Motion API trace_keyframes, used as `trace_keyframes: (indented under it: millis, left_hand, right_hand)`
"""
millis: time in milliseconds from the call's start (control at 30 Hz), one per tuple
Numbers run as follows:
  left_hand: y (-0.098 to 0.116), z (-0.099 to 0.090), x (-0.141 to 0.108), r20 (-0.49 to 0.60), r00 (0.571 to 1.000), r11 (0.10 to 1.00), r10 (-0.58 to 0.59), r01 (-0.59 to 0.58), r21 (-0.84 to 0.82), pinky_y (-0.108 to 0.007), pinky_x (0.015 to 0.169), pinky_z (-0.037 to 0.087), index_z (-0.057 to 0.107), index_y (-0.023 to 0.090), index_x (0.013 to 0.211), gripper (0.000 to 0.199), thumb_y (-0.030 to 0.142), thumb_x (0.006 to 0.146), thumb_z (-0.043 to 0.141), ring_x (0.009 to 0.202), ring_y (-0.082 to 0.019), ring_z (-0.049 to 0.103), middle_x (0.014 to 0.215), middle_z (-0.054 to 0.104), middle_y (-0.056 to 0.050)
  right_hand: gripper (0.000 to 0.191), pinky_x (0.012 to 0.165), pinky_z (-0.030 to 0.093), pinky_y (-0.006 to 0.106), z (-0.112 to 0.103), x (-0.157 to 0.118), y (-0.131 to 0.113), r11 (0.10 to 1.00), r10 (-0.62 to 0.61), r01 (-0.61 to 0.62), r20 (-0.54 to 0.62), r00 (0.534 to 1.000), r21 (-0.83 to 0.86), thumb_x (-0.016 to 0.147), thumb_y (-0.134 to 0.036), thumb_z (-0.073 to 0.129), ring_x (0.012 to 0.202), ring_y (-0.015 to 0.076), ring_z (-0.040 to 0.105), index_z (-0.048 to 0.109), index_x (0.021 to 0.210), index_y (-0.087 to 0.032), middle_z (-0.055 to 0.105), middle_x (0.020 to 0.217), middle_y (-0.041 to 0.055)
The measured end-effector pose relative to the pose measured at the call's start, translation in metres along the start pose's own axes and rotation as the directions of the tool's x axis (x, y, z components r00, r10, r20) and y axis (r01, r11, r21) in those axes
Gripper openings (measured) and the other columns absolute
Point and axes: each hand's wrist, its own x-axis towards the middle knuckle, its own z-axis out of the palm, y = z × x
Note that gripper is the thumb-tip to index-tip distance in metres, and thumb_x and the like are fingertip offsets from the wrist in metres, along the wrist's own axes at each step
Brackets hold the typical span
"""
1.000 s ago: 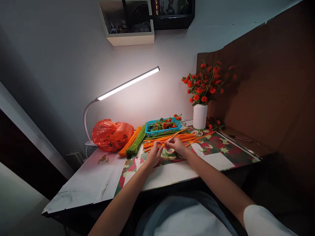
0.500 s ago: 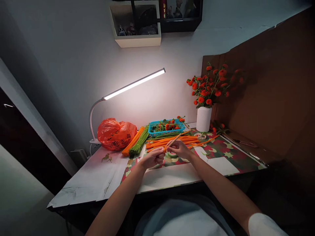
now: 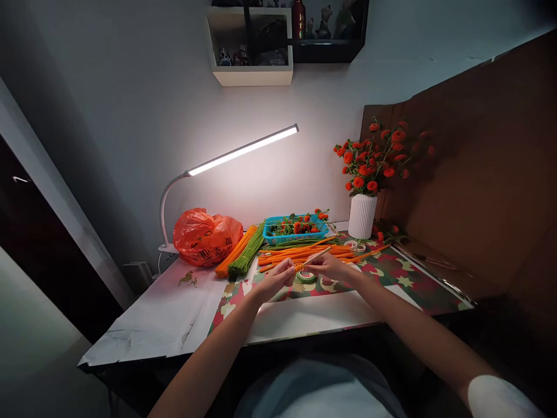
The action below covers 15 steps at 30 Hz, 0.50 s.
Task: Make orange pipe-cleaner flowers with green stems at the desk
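Observation:
My left hand (image 3: 279,278) is closed, pinching one end of a small orange coiled pipe cleaner (image 3: 299,267). Close by on the right, my right hand (image 3: 329,266) is closed around a thin pale wooden stick (image 3: 321,253), which slants up and to the right; its fingertips also meet the orange coil. Just beneath the coil lies a roll of green tape (image 3: 306,278). Loose orange pipe cleaners (image 3: 289,253) are spread behind both hands. Fingers cover part of the coil, so its exact shape is hard to make out.
Behind stands a blue basket (image 3: 272,239) of small orange flowers, with a white ribbed vase (image 3: 362,216) to its right. Bundled green stems (image 3: 247,255) lie beside an orange plastic bag (image 3: 206,237). A lit lamp (image 3: 243,152) arches above. Cardboard (image 3: 456,174) walls the right side.
My hands have drawn slightly apart, and more of the orange coil shows between them. The stick has tipped lower, nearer to level. The camera view has shifted a little.

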Motion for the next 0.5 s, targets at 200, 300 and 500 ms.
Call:
trace_keyframes:
  millis: [200,300,500]
  left_hand:
    - [0.006,-0.002,-0.007,0.256,0.954,0.985,-0.154,0.127,0.119,-0.022,0.048,0.020,0.043,0.019,0.076,0.036,0.049,0.077,0.063,0.047,-0.007,0.025,0.053,0.033,0.008]
    - [0.004,-0.002,-0.004,0.121,0.982,0.934,-0.143,0.094,0.343,-0.022,0.048,0.021,0.045,0.020,0.075,0.032,0.048,0.079,0.059,0.048,-0.009,0.028,0.054,0.036,0.007]
    - [-0.004,0.005,0.007,-0.332,0.896,0.717,0.296,0.021,0.696,-0.023,0.058,0.025,0.052,0.022,0.080,0.009,0.030,0.084,0.055,0.062,-0.017,0.044,0.065,0.050,0.000]
  right_hand:
    - [0.047,0.048,0.033,0.022,-0.024,0.011,-0.001,0.990,0.105,-0.059,0.405,0.908,-0.125,0.065,-0.057,0.071,0.050,0.0086,0.047,0.072,0.076,-0.012,0.059,0.057,-0.0002]
    - [0.031,0.052,0.032,0.023,-0.026,0.017,-0.007,0.905,0.023,0.133,0.357,0.934,-0.403,0.074,-0.045,0.067,0.051,0.0100,0.049,0.072,0.071,-0.014,0.063,0.058,0.0008]
    - [0.024,0.065,0.029,0.029,0.001,0.022,-0.006,0.392,-0.334,0.183,0.046,0.942,-0.902,0.086,-0.016,0.051,0.063,0.0144,0.054,0.065,0.067,-0.014,0.066,0.067,0.0063]
